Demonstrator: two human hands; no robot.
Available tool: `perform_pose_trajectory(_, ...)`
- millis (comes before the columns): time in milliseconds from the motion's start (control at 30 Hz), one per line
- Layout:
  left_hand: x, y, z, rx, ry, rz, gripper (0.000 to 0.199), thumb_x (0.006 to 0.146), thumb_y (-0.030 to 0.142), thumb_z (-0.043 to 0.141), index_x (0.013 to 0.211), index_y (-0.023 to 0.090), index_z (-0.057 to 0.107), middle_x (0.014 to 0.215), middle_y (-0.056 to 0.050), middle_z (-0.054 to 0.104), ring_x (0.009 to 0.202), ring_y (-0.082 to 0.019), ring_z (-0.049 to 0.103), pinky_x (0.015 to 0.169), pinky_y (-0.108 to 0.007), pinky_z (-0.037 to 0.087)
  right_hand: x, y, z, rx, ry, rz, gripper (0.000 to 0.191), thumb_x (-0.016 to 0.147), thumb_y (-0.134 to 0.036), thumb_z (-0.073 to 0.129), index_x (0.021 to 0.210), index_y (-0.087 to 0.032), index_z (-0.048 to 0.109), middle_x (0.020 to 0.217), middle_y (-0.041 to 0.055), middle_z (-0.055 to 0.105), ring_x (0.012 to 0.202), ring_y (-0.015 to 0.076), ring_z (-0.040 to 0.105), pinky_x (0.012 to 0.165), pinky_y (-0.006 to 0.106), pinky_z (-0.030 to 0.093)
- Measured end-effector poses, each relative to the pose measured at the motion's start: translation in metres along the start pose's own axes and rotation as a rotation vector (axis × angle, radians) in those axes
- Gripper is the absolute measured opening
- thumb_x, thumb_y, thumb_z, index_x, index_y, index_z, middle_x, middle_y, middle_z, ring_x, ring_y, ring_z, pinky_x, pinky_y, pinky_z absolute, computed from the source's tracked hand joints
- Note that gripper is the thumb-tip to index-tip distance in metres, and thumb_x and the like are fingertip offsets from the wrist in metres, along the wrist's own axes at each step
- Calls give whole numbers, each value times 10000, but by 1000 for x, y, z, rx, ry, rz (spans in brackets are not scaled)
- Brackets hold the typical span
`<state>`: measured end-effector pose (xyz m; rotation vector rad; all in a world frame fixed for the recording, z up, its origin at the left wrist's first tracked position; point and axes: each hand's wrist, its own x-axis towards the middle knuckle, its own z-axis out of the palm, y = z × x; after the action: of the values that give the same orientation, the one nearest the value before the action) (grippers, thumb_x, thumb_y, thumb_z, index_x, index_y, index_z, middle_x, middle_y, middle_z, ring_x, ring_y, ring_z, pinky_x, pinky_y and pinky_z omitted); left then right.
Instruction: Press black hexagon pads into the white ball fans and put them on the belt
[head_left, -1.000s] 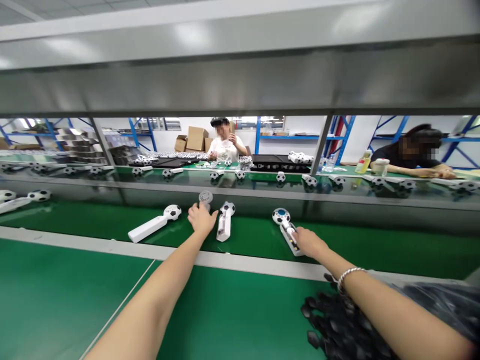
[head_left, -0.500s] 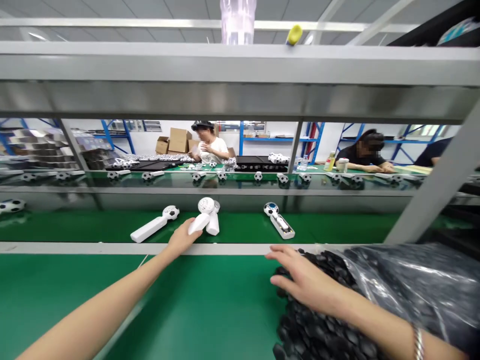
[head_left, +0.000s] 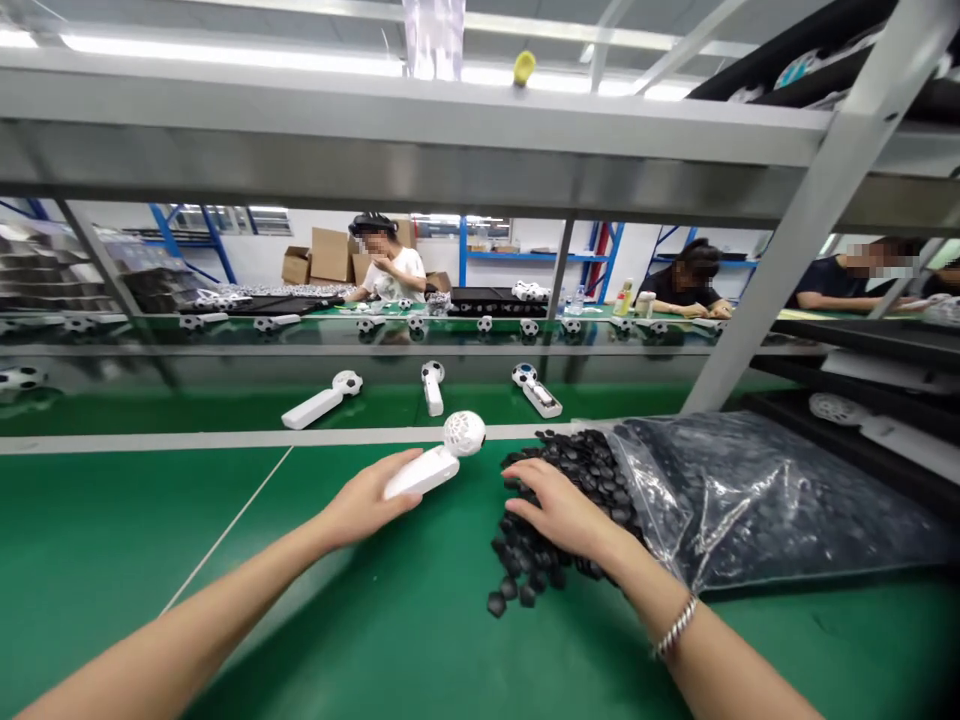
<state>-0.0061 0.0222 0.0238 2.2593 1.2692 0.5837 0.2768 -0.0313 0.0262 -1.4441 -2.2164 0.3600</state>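
My left hand (head_left: 375, 497) grips the white handle of a handheld fan (head_left: 431, 468) with a round, slotted football-shaped head. It holds the fan above the green work surface, head pointing up and to the right. My right hand (head_left: 559, 505) hovers over or rests on a pile of small black pentagon-shaped pieces (head_left: 525, 555), fingers apart and holding nothing that I can see. The pile spills from a clear plastic bag (head_left: 757, 500). Beyond the pale rail, a fan with its handle opened (head_left: 538, 392) lies on the green belt, its inside parts showing.
Two more football fans lie on the belt, one on the left (head_left: 319, 402) and one in the middle (head_left: 433, 388). A slanted metal post (head_left: 795, 210) and black trays (head_left: 795, 425) stand at the right. A metal shelf (head_left: 375, 150) crosses overhead. Several people sit at the far benches.
My left hand has lifted a fan off the belt and brought it nearer, over the work surface. My right hand stays at the black pieces. The camera view has shifted.
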Motion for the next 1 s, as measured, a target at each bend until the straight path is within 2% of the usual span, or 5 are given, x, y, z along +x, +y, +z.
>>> perform_pose_trajectory(200, -50, 12, -13, 100, -169, -173, 603, 747, 513, 481, 1286, 251, 417, 1331, -29, 448, 1189, -261, 434, 955, -340, 380, -6, 15, 12, -298, -72, 117, 338, 805, -257, 553, 1132, -175, 568, 1114, 108, 555, 1042, 239, 490, 900, 351, 393)
perform_pose_trajectory(333, -31, 31, 0, 70, -132, -145, 692, 768, 608, 391, 1331, 210, 329, 1383, -60, 372, 1230, -247, 382, 979, -331, 341, -3, 12, 16, -333, -79, 100, 248, 818, -213, 535, 1054, -190, 608, 1017, 84, 597, 953, 223, 521, 854, 337, 397)
perform_pose_trajectory(467, -7, 48, 20, 123, -173, -185, 670, 792, 654, 243, 1283, 214, 366, 1184, -95, 564, 1043, -286, 539, 830, -380, 416, -2, 11, 16, -361, -74, 94, 202, 824, -189, 524, 998, -204, 626, 952, 61, 618, 920, 217, 527, 818, 320, 394)
perform_pose_trajectory(733, 7, 56, 37, 290, -83, -92, 523, 730, 689, 340, 901, 228, 519, 863, -51, 626, 781, -254, 578, 576, -310, 383, 0, 15, 17, -371, -35, 75, 216, 832, -139, 491, 1002, -192, 613, 927, 59, 603, 891, 205, 504, 792, 304, 397)
perform_pose_trajectory(1000, 4, 52, 35, 220, -144, -26, 646, 661, 687, 471, 1153, 268, 464, 1059, -36, 604, 944, -260, 554, 731, -339, 416, 0, 18, 18, -211, 156, -16, 139, 829, -140, 506, 829, -207, 627, 948, 38, 615, 904, 198, 506, 823, 347, 411)
